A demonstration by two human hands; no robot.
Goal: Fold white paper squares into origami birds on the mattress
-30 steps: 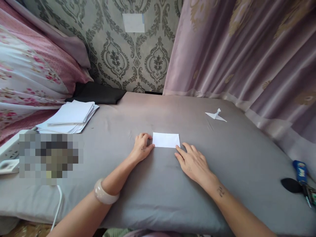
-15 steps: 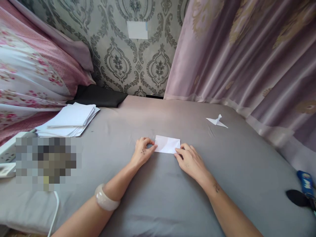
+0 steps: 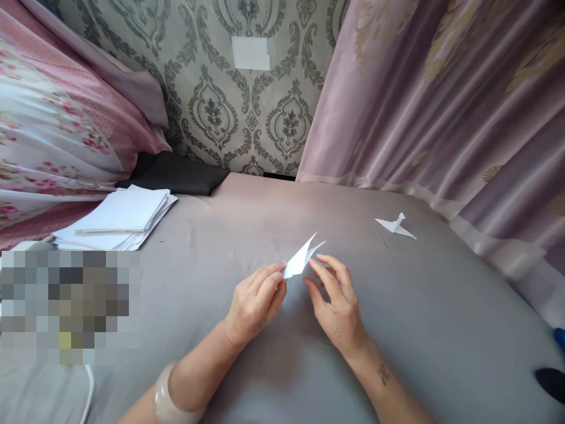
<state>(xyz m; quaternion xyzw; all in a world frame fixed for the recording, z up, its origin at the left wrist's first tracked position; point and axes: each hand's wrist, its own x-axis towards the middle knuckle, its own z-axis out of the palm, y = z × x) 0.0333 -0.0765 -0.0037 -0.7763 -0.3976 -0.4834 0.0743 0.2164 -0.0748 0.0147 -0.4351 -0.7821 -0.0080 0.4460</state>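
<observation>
A small folded sheet of white paper [image 3: 299,263] is held above the grey bed sheet, tilted, with its upper right layers spread apart into two points. My left hand [image 3: 258,297] pinches its lower left corner between thumb and fingers. Just right of the paper, my right hand [image 3: 338,300] has its fingers apart and curved. Its index fingertip is at the paper's right edge; whether it touches cannot be made out. A white folded paper bird [image 3: 397,226] lies farther back on the right.
A stack of white paper [image 3: 119,215] lies at the back left beside a black flat case [image 3: 174,172]. A blurred-out patch and a white cable [image 3: 89,391] are at the left. Curtains [image 3: 397,106] hang along the right side; a dark object [image 3: 551,383] lies at the right edge.
The paper has been lifted off the sheet and tilted, and its layers now stand apart. My left hand still grips it; my right hand has let go of its corner and opened.
</observation>
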